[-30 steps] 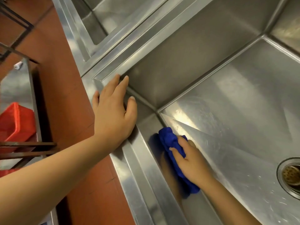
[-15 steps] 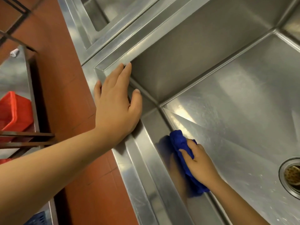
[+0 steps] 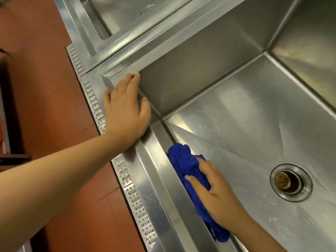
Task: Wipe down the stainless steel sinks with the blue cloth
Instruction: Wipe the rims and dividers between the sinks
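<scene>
A deep stainless steel sink (image 3: 245,124) fills the right of the view, with a round drain (image 3: 291,182) in its floor. My right hand (image 3: 216,193) is down inside it and holds a bunched blue cloth (image 3: 185,164) against the near left wall, thumb and fingers curled over the fabric. My left hand (image 3: 125,110) rests flat on the sink's rim at the near left corner, fingers straight and pointing away, thumb hanging over the inner edge. A second sink basin (image 3: 127,13) lies beyond, at the top.
Red-brown floor tiles (image 3: 40,88) lie to the left below the sink unit. A perforated metal strip (image 3: 134,197) runs along the unit's outer edge. A dark shelf frame (image 3: 7,124) shows at the far left edge.
My right hand has slid the blue cloth along the left wall toward me. My view has shifted right, so the red crate and rack are out of view. My left hand stays on the rim.
</scene>
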A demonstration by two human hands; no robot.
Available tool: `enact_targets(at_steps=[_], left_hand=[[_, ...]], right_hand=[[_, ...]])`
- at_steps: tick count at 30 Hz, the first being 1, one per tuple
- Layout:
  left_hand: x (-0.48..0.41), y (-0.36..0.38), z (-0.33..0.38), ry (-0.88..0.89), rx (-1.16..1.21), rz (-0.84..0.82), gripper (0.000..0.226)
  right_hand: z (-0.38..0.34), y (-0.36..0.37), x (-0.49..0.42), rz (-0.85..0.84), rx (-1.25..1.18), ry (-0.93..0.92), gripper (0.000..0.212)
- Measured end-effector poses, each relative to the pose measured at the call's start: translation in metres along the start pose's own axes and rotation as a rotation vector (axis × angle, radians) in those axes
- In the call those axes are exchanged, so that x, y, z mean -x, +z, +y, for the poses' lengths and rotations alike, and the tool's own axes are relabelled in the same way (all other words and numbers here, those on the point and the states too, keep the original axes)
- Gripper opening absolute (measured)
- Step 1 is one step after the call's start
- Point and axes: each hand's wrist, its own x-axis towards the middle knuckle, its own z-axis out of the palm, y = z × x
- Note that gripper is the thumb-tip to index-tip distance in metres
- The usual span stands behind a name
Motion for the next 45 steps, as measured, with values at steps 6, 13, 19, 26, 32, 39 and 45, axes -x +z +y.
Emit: enact_targets(at_steps=[6,13,19,26,32,39,45], left_hand=[[-0.001,0.001,-0.002,0.014,-0.02,-0.001,0.067],[-0.001,0.0,-0.002,0.036,-0.04,-0.028,0.061],[0.011,-0.005,0.002,0.04,-0.147,-0.123,0.068],[0.078,-0.006,0.032,-0.067,-0.087,-0.195,0.07],[0.09,0.014,0.038,-0.07,-0.118,-0.05,0.074],[0.09,0.013,0.038,-0.092,-0.086,-0.029,0.07],[0.091,0.012,0.039,-0.093,-0.09,-0.024,0.07]], right_hand=[[0.027,0.007,-0.014,0.048,0.164,0.127,0.018],[-0.023,-0.006,0.034,0.076,0.062,0.11,0.027],[-0.012,-0.002,0.03,0.067,0.179,0.218,0.016],[-0.03,-0.013,0.051,0.045,0.121,0.165,0.012],[0.022,-0.01,0.032,0.045,0.11,0.174,0.015],[0.041,-0.009,0.032,-0.02,0.079,0.137,0.027],[0.057,-0.003,0.016,-0.004,-0.011,0.058,0.027]])
